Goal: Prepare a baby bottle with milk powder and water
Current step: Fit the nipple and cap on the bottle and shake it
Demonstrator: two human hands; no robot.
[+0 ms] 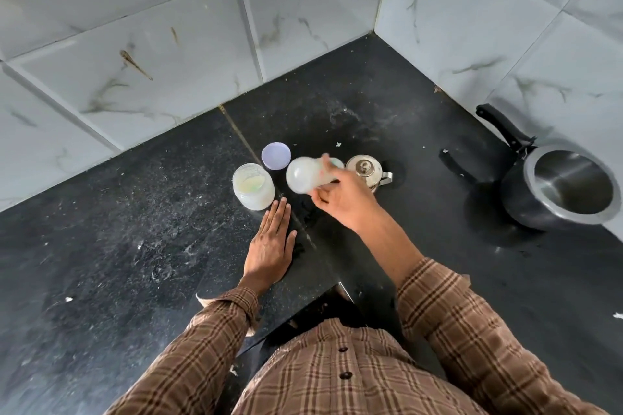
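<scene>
Nearest the person, the left hand (269, 246) lies flat on the black worktop (135, 229), fingers straight and spread, holding nothing, its tips just beside the milk powder jar (253, 186). A little further out, the right hand (344, 202) is raised off the worktop with its fingers curled round the baby bottle (305, 175), which is tipped over on its side and blurred, so a shake to mix looks likely. The bottle looks milky white throughout, which suggests powder and water are both already in; whether the teat cap is on tight cannot be told. The jar stands open with pale powder inside, and its lilac lid (276, 156) lies loose just behind it. Right of the bottle, behind the hand, sits a small steel kettle (365, 172) with its lid on. Well apart to the right, a pressure cooker (559, 189) stands open by the wall. Judged from this, filling is done; mixing, then closing the jar, remain.
</scene>
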